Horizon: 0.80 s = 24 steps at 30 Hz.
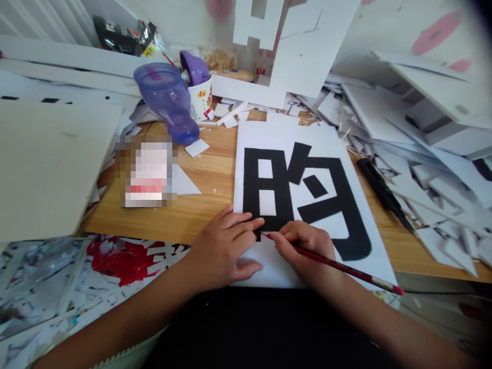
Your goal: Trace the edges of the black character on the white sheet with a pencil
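Note:
A white board [307, 128] lies at the table's front edge, bearing a large black character cutout [283, 184] with small rectangular openings. My left hand [226, 246] rests on the board's left side, fingers spread, fingertips touching the lower left of the black shape. In my right hand [307, 248] is a dark red pencil [346, 265], pinched between thumb and fingers. The pencil's tip touches down beside the lower edge of the black shape, close to my left fingertips. Its red end points to the lower right.
A black cutter [384, 192] lies right of the board beside heaped white scraps [434, 189]. Behind stand a purple translucent bottle [165, 97] and a paper cup [202, 100]. A blurred-out rectangular item [148, 171] and a large pale board [49, 164] are at left.

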Each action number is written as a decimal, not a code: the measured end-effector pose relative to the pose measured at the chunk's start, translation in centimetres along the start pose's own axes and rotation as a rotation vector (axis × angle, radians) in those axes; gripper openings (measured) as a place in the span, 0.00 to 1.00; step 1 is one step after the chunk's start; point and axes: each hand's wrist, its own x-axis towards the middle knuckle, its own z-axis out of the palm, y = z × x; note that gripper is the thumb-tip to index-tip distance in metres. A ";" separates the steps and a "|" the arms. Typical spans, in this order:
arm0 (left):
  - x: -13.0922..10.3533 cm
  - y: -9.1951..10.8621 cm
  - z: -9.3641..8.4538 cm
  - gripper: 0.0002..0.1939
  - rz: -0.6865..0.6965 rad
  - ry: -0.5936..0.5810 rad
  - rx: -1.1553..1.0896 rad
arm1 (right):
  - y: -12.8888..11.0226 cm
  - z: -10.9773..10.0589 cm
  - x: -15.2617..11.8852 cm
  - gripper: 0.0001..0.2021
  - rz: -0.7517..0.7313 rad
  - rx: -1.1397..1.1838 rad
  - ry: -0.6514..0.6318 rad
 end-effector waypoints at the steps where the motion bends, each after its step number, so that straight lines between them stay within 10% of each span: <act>1: 0.0 0.0 0.0 0.14 0.000 0.003 -0.002 | 0.0 0.0 0.0 0.14 -0.016 -0.001 -0.003; 24: -2.1 -1.0 -1.6 0.23 0.052 -0.171 0.081 | 0.7 0.1 -0.3 0.15 -0.088 0.056 -0.053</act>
